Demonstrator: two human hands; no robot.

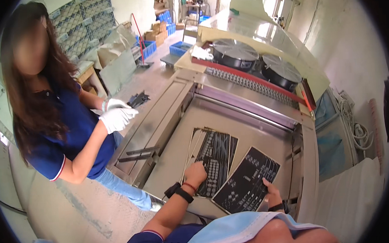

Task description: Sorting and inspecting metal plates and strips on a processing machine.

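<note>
My right hand [273, 193] grips the right edge of a flat black panel [249, 182] with white printed markings. The panel lies tilted at an angle in front of me. Just left of it is a loose stack of similar black panels [218, 149], their pale edges fanned out. My left hand [196, 173] rests over the near left part of this stack. Its fingers are curled closed, and whatever they pinch, if anything, is hidden. Both lots of panels are over the flat metal bed [170, 166] of a machine.
A co-worker in white gloves [117, 118] stands at the left of the machine. Two narrow black strips [139, 154] lie on its left rail, with dark pieces [138, 99] farther back. Two round fans [235, 53] and a red bar [249, 80] are beyond the bed.
</note>
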